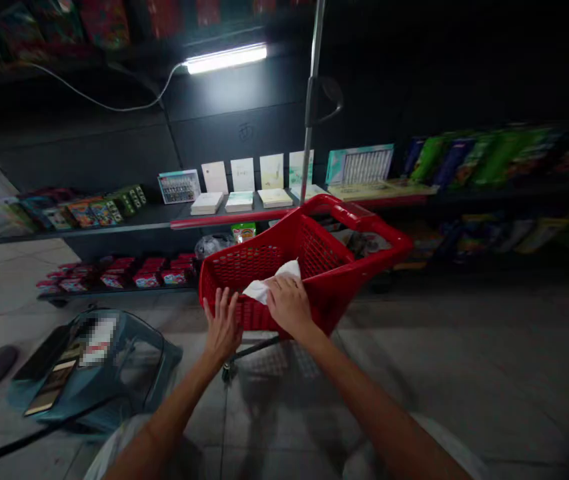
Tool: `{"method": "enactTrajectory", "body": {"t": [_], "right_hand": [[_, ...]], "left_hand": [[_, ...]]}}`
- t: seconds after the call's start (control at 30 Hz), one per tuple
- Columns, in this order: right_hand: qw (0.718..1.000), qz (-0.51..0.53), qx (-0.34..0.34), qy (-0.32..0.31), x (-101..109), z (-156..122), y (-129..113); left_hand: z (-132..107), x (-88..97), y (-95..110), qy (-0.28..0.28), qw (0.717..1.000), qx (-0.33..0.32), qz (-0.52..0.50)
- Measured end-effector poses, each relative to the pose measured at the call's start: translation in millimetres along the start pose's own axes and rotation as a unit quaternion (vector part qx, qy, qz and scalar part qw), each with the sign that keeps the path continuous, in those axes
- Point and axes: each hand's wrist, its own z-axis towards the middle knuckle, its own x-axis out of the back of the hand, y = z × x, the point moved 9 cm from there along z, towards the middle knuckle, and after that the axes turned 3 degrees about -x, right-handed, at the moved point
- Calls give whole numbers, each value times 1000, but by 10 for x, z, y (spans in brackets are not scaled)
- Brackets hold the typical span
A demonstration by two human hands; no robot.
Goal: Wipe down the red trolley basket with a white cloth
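The right hand (pixel 288 303) curls its grip over a white cloth (pixel 258 291) at the near rim of a red shopping cart (pixel 328 288). The left hand (pixel 223 327), grip loosely spread, lies against that rim toward the left corner. The cart stands beside the shelf (pixel 154 215)'s front edge.

Cart (pixel 334 290) red, lattice-patterned sides. Cloth (pixel 290 269) plain white. Stool (pixel 131 367) dull blue. Shelf strip (pixel 234 219) red. Floor (pixel 424 373) grey.

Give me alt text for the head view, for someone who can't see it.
A person's right hand holds a white cloth at the near rim of a red shopping cart, left hand at the same rim. Behind, a tube light shines above stocked shelves.
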Motion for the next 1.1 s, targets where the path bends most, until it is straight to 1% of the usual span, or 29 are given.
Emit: {"method": "enactTrajectory", "body": {"t": [0.13,0.23,0.33,0.43,0.5,0.73,0.9,1.0,1.1], "right_hand": [[999,12,30,-7,-2,-108,-35],[997,13,77,-24,6,-178,-74],[993,-2,111,-29,42,-220,-55],[992,-5,126,-26,111,-228,18],[991,-3,133,-22,184,-226,83],[994,-7,113,-4,540,-208,401],[994,4,109,-5,630,-203,394],[996,5,85,-11,660,-167,374],[998,14,64,-13,735,-123,390]], "left_hand": [[20,-23,-39,1,999,30,-27],[5,-36,-185,19,998,55,-32],[-8,-60,-289,23,998,42,-29],[2,-59,-333,17,999,17,-23],[16,-34,-362,17,1000,12,-19],[49,63,-435,29,999,18,-22],[42,51,-533,20,999,14,-49],[49,22,-662,15,998,12,-57],[75,-7,-805,15,997,6,-70]]}}
